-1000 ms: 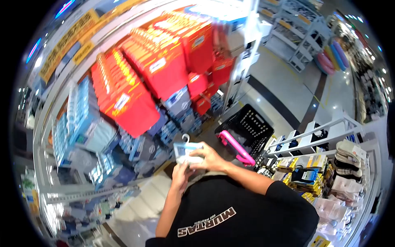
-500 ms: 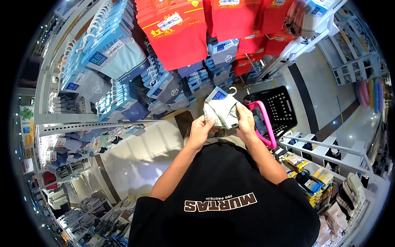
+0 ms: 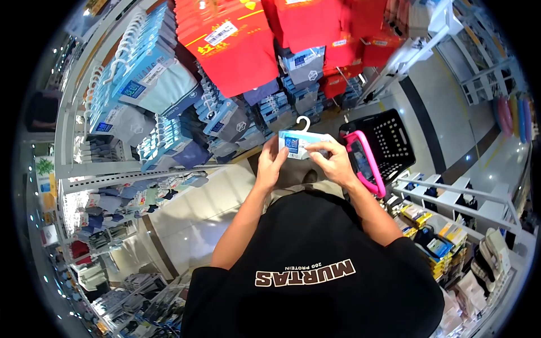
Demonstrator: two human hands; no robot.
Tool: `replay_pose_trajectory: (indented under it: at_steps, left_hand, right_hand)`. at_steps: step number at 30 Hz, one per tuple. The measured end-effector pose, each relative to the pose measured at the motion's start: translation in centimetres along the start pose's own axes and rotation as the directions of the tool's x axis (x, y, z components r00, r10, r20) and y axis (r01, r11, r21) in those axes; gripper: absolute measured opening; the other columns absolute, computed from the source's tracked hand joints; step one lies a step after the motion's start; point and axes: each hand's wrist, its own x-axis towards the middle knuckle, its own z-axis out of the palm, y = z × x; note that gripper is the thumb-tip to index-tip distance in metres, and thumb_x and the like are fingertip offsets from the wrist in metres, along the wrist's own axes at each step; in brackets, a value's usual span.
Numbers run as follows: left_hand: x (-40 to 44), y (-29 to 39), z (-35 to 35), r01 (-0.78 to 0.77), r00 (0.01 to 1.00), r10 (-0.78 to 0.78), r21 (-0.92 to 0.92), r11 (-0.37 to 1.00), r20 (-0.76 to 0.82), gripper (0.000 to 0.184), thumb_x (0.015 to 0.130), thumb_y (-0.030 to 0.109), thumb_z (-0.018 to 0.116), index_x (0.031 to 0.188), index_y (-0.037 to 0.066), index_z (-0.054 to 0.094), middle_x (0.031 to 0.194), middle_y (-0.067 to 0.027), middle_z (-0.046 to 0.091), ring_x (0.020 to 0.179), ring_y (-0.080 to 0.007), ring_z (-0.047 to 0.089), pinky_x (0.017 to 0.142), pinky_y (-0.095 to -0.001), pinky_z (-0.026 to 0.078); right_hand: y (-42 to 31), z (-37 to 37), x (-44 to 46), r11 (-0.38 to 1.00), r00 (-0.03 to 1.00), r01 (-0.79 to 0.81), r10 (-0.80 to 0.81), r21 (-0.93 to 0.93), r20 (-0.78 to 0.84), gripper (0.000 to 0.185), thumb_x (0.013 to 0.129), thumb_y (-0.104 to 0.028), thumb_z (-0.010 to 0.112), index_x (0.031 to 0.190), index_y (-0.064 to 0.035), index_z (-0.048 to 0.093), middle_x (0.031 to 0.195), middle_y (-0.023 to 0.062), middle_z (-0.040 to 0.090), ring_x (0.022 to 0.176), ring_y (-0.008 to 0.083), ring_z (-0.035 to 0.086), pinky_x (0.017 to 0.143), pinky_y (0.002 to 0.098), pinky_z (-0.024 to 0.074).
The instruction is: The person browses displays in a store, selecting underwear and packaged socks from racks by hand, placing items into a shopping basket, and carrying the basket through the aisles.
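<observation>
A small packaged item with a pale blue card (image 3: 293,144) and a white hook hanger is held in front of my chest, its hook pointing away from me. My left hand (image 3: 271,161) grips the card's left edge, thumb on the front. On the right side, my right hand (image 3: 333,161) pinches the card between thumb and fingers. Just right of my right hand is a black basket (image 3: 391,141) with a pink handle (image 3: 366,163). Packs with blue cards (image 3: 305,66) hang beyond the item.
Red packs (image 3: 234,67) hang from the rack ahead, with light blue packs (image 3: 163,84) to their left. A white shelf rail (image 3: 96,169) runs along the left. Yellow and black packs (image 3: 439,248) lie on a shelf at the right. Inflatable rings (image 3: 513,115) stand farther off.
The card has turned so its printed front faces up, and the pale folded cloth seen earlier is now mostly hidden. My right hand has moved onto the card's right side.
</observation>
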Motion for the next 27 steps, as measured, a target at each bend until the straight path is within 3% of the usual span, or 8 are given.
replay_pose_trajectory:
  at_steps: [2, 4, 7, 8, 13, 20, 24, 27]
  left_hand:
    - [1.0, 0.9, -0.9, 0.044, 0.981, -0.052, 0.046, 0.998, 0.187, 0.038, 0.099, 0.025, 0.066, 0.126, -0.002, 0.058, 0.117, -0.0087, 0.068, 0.104, -0.0121, 0.061, 0.094, -0.0295, 0.047]
    - [1.3, 2.4, -0.5, 0.125, 0.971, -0.129, 0.033, 0.992, 0.201, 0.030, 0.097, 0.023, 0.069, 0.116, -0.001, 0.065, 0.107, -0.0057, 0.070, 0.096, -0.0104, 0.063, 0.090, -0.0273, 0.048]
    - [2.4, 3.6, -1.1, 0.165, 0.969, -0.198, 0.212, 0.963, 0.146, 0.032, 0.096, 0.024, 0.072, 0.116, 0.000, 0.066, 0.106, -0.0049, 0.071, 0.095, -0.0105, 0.063, 0.089, -0.0272, 0.049]
    - [2.9, 3.4, -0.8, 0.078, 0.992, -0.090, 0.142, 0.987, 0.083, 0.028, 0.096, 0.023, 0.071, 0.114, 0.002, 0.069, 0.105, -0.0039, 0.071, 0.095, -0.0106, 0.063, 0.089, -0.0270, 0.048]
    - [6.9, 4.4, -3.8, 0.001, 1.000, -0.002, 0.107, 0.994, 0.003, 0.021, 0.096, 0.020, 0.071, 0.111, 0.004, 0.070, 0.104, -0.0027, 0.072, 0.095, -0.0122, 0.063, 0.092, -0.0296, 0.048]
    - [12.4, 5.7, -5.1, -0.175, 0.984, 0.175, 0.109, 0.978, 0.013, 0.032, 0.099, 0.022, 0.067, 0.122, 0.001, 0.063, 0.118, -0.0055, 0.067, 0.109, -0.0150, 0.060, 0.101, -0.0323, 0.042]
    - [12.2, 3.5, -4.8, -0.194, 0.974, 0.210, 0.157, 0.968, -0.090, 0.039, 0.100, 0.028, 0.063, 0.126, -0.001, 0.061, 0.118, -0.0069, 0.066, 0.112, -0.0177, 0.057, 0.102, -0.0340, 0.040]
    - [12.7, 2.7, -5.9, -0.188, 0.975, 0.206, 0.188, 0.964, -0.079, 0.037, 0.100, 0.029, 0.063, 0.123, 0.000, 0.063, 0.118, -0.0082, 0.066, 0.110, -0.0173, 0.057, 0.101, -0.0344, 0.041]
  right_hand:
    - [-0.4, 0.1, 0.4, 0.996, 0.997, -0.056, 0.053, 0.064, 0.056, 0.022, 0.084, -0.002, 0.066, 0.103, -0.0037, 0.076, 0.103, 0.0104, 0.063, 0.096, 0.0207, 0.063, 0.087, 0.0314, 0.0494]
    - [0.1, -0.1, 0.7, 0.996, 0.996, -0.066, 0.061, 0.064, 0.070, 0.022, 0.084, -0.003, 0.066, 0.103, -0.0048, 0.076, 0.104, 0.0102, 0.063, 0.098, 0.0199, 0.062, 0.087, 0.0317, 0.0492]
    - [0.3, -0.4, 0.9, 0.999, 0.998, 0.037, -0.037, 0.010, -0.043, 0.029, 0.087, -0.010, 0.071, 0.116, -0.0081, 0.071, 0.125, 0.0106, 0.056, 0.110, 0.0208, 0.059, 0.092, 0.0317, 0.0487]
    - [0.1, -0.7, 0.9, 1.000, 0.994, 0.022, -0.023, -0.012, -0.109, 0.032, 0.085, -0.014, 0.073, 0.117, -0.0104, 0.071, 0.127, 0.0116, 0.056, 0.110, 0.0237, 0.060, 0.093, 0.0333, 0.0497]
    - [2.6, -3.7, -0.6, 1.000, 0.923, -0.012, 0.008, -0.008, -0.385, 0.030, 0.087, -0.013, 0.072, 0.116, -0.0073, 0.070, 0.126, 0.0099, 0.058, 0.105, 0.0204, 0.063, 0.089, 0.0332, 0.0529]
    - [3.6, -6.2, -3.8, 0.998, 0.863, -0.068, 0.058, -0.002, -0.502, 0.026, 0.088, -0.009, 0.072, 0.113, -0.0039, 0.069, 0.114, 0.0083, 0.063, 0.099, 0.0187, 0.063, 0.085, 0.0301, 0.0531]
    - [2.7, -7.8, -4.7, 0.962, 0.840, -0.128, -0.023, -0.241, -0.542, 0.028, 0.087, -0.005, 0.070, 0.115, -0.0015, 0.068, 0.121, 0.0121, 0.062, 0.106, 0.0221, 0.064, 0.091, 0.0318, 0.0521]
    - [2.8, -8.6, -5.1, 0.854, 0.833, -0.209, -0.101, -0.477, -0.544, 0.038, 0.081, -0.015, 0.075, 0.116, -0.0036, 0.067, 0.119, 0.0160, 0.062, 0.113, 0.0350, 0.060, 0.101, 0.0398, 0.0463]
